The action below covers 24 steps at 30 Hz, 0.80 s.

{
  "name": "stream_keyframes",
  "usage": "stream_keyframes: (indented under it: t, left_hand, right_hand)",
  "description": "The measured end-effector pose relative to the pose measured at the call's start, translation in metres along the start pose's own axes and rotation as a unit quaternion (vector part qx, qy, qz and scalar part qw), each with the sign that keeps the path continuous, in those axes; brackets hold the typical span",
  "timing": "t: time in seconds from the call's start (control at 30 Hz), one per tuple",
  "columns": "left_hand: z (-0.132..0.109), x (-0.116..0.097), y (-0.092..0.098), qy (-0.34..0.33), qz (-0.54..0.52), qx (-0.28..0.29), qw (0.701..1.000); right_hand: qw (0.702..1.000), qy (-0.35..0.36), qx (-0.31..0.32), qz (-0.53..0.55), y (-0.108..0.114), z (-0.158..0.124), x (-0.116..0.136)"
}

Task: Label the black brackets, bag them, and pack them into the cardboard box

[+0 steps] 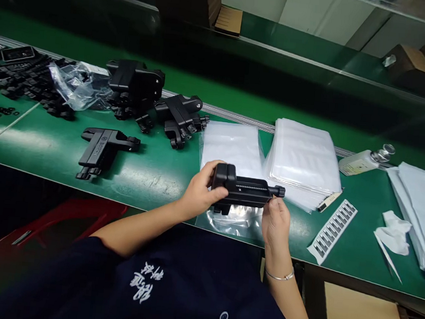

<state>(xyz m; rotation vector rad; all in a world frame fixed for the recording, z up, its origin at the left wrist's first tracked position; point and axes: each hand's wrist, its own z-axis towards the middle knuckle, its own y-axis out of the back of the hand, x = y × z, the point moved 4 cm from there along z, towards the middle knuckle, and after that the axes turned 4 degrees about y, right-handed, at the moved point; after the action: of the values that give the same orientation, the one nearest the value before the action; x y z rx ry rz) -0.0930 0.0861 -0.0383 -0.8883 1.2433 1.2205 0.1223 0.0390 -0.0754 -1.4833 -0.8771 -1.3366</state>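
Observation:
A black plastic clamp mount is held level above the front edge of the bench. My left hand is closed around its blocky left end, thumb across the front. At the other end, my right hand pinches just below the screw knob. Beneath the mount lies a clear plastic bag, partly hidden by it. To the left, a similar mount with lettering on its side rests on the green bench.
More black mounts and loose black parts crowd the left. A stack of plastic bags, a label strip, a pump bottle, tweezers, a crumpled wipe and white sheets lie rightward.

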Motion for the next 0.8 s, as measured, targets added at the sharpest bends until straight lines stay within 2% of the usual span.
stream_keyframes:
  t: [0.07,0.17,0.3,0.37,0.47,0.57,0.63,0.67,0.7,0.8]
  left_hand:
    - [0.005,0.005,0.003,0.031,-0.05,-0.011,0.998]
    - [0.005,0.006,0.004,0.034,-0.061,-0.012,0.997]
    - [0.002,-0.002,0.003,-0.001,-0.026,-0.012,1.0]
    - [0.007,-0.002,0.004,0.024,-0.063,-0.026,0.997]
    - [0.021,0.007,0.004,0.123,-0.204,-0.069,0.969]
    - [0.032,0.016,-0.003,0.21,-0.322,-0.083,0.92]
    - [0.034,0.017,-0.01,0.235,-0.355,-0.077,0.902]
    - [0.034,0.017,-0.014,0.241,-0.36,-0.072,0.899]
    - [0.034,0.016,-0.018,0.242,-0.357,-0.067,0.899]
    - [0.029,0.008,-0.03,0.213,-0.301,-0.038,0.929]
  right_hand:
    - [0.999,0.045,0.012,-0.018,-0.001,0.0,0.006]
    - [0.995,0.081,0.001,-0.05,0.002,0.002,0.008]
    - [0.996,0.035,0.005,-0.078,0.003,0.007,-0.002]
    - [0.995,0.031,0.034,-0.085,0.001,0.004,-0.003]
    - [0.979,0.11,0.088,-0.144,-0.006,-0.01,0.009]
    - [0.931,0.231,0.141,-0.246,-0.016,-0.031,0.022]
    - [0.904,0.283,0.163,-0.277,-0.021,-0.041,0.026]
    - [0.904,0.288,0.159,-0.272,-0.021,-0.043,0.028]
    - [0.917,0.275,0.143,-0.25,-0.019,-0.043,0.028]
    - [0.982,0.151,0.077,-0.083,-0.007,-0.033,0.023]
